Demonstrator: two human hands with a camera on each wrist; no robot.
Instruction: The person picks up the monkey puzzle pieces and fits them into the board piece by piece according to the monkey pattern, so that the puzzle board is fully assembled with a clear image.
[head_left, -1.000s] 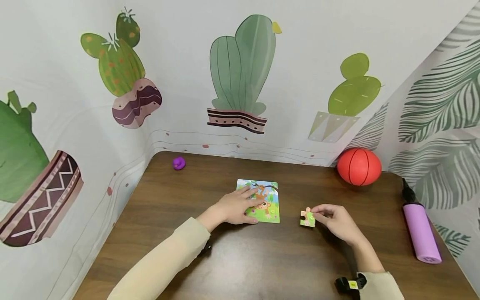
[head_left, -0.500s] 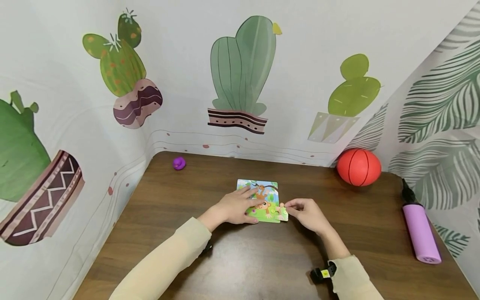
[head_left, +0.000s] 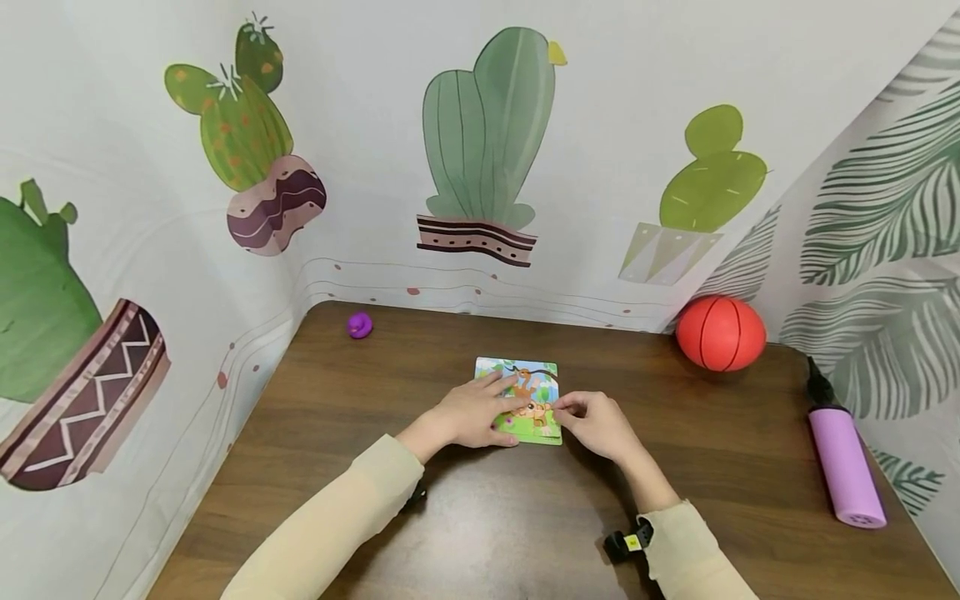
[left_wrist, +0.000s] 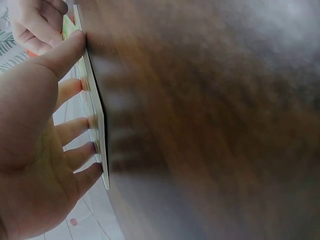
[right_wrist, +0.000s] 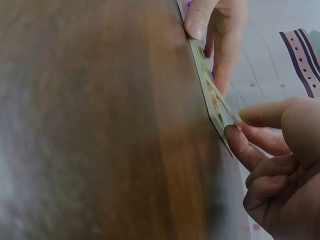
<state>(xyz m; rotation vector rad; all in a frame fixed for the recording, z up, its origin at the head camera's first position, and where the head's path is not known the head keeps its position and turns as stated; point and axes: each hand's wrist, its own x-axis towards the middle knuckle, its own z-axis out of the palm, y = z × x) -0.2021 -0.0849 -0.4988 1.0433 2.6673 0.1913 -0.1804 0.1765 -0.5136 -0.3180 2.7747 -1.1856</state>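
A jigsaw puzzle (head_left: 540, 377) with a monkey picture lies flat on the wooden table (head_left: 495, 533). My left hand (head_left: 471, 413) is spread over its left part, fingers fairly straight, and hides some of the picture. In the left wrist view the fingertips (left_wrist: 89, 122) rest on the thin board. Thumb and finger of my right hand (head_left: 596, 427) pinch a puzzle piece (right_wrist: 226, 106) at the board's right edge. The right wrist view shows this piece tilted, its near edge raised above the board and its far end low against it.
A purple rubber duck (head_left: 360, 325) sits at the back left corner. At the back right is a red ball (head_left: 722, 333). Along the right edge lies a purple hand pump (head_left: 846, 467) with a black nozzle. A cloth printed with cacti (head_left: 487, 133) hangs behind the table.
My right hand has carried the puzzle piece leftward from the bare table, first to the board's right edge and then over the board. My left hand has stayed on the puzzle.
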